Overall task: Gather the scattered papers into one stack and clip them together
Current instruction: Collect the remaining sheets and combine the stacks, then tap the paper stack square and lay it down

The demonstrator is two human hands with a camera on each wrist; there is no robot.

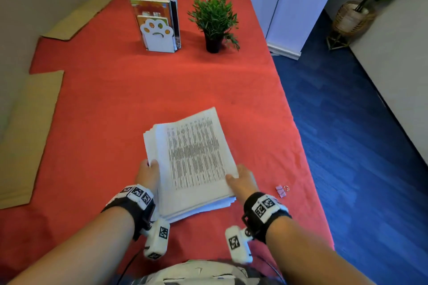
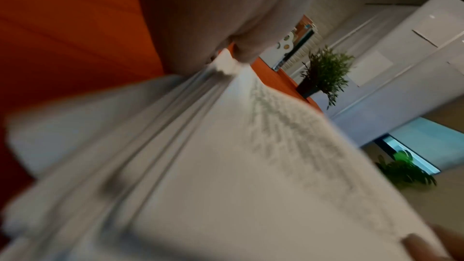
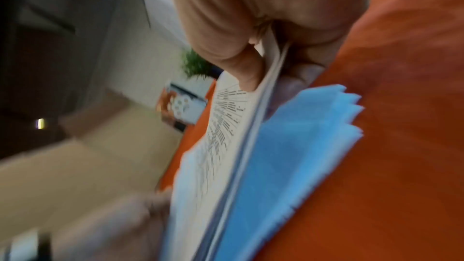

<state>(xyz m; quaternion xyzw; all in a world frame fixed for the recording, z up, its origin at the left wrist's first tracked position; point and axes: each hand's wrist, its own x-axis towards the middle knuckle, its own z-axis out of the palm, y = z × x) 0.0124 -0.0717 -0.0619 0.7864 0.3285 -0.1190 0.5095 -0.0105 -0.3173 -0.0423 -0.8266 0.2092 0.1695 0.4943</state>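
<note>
The loose stack of white printed paper sheets [image 1: 192, 164] sits between the two hands, lifted at a slant off the red cloth-covered table [image 1: 115, 99]. The left hand [image 1: 148, 174] grips the stack's left long edge, fingers curled around it. The right hand [image 1: 243, 180] pinches the opposite edge, thumb on the printed top page and fingers underneath, as the right wrist view shows.

The sheets are not yet squared: below the right hand's thumb their corners fan out in steps, and at the corner beyond the left hand several edges stick out.

The paper looks light but limp and slippery sheet on sheet, so a one-sided hold would likely let the lower pages slide or droop. Holding both long edges, as now, seems the sound grip; tapping a short edge on the table should even it up.

The small pink binder clip [image 1: 280, 191] lies on the cloth just to the right of the right hand, apart from the stack. It probably belongs on a squared corner or short edge, while the other hand keeps the pile pinched.
</note>
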